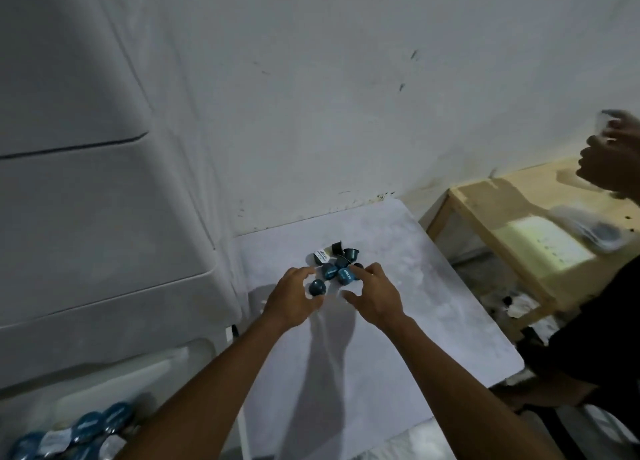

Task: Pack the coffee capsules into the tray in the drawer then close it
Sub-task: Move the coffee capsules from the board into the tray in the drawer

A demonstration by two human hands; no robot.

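Observation:
Several blue and dark coffee capsules (337, 262) lie in a loose cluster at the far end of a white table (415, 307). My left hand (294, 297) curls around one blue capsule (317, 288) at the near left of the cluster, thumb and fingers touching it. My right hand (372, 293) reaches in from the right, fingertips touching another blue capsule (345, 275), fingers spread. At the bottom left, more blue capsules (86, 428) sit packed in a tray inside a white drawer (104, 383).
A large white cabinet (86, 200) stands left of the table against a white wall. A wooden table (519, 224) with a clear bag and papers stands at the right. Another person in dark clothes (595, 338) stands there, a hand raised.

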